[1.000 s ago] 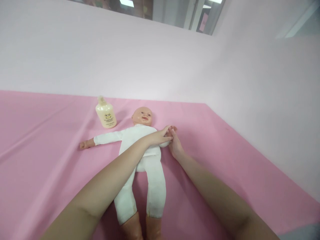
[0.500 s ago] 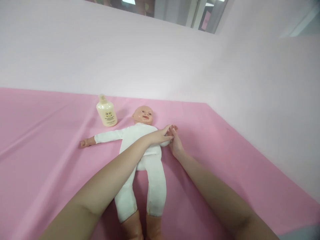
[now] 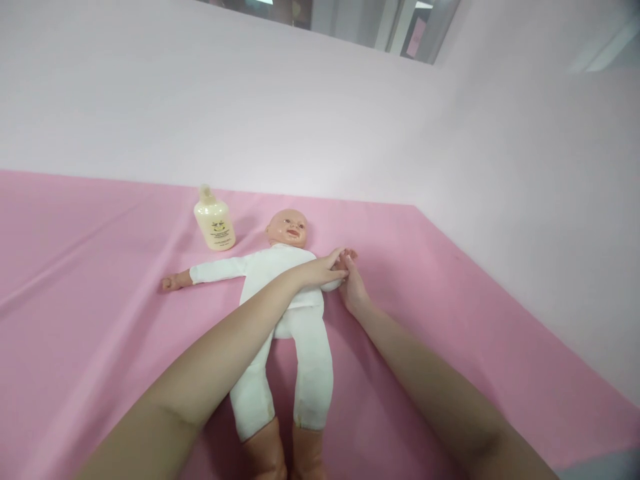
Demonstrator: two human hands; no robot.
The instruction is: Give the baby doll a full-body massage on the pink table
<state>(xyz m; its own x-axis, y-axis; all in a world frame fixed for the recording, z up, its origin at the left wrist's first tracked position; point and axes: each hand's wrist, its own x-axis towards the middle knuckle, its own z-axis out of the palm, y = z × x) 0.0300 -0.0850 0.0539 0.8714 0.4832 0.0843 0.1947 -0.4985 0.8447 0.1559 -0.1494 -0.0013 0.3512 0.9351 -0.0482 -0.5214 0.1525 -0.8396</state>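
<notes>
Lying face-up, white-suited doll (image 3: 280, 280), arms spread

A cream-coloured bottle (image 3: 215, 221) stood upright on the pink sheet (image 3: 90, 280), near the far edge of the covered surface. It bore a small dark printed mark on its front and a rounded cap of the same colour. The sheet showed long creases running across its left half. A pale pink wall (image 3: 320, 107) rose directly behind it and continued along the right side. A glazed opening (image 3: 350, 23) ran above the wall.
</notes>
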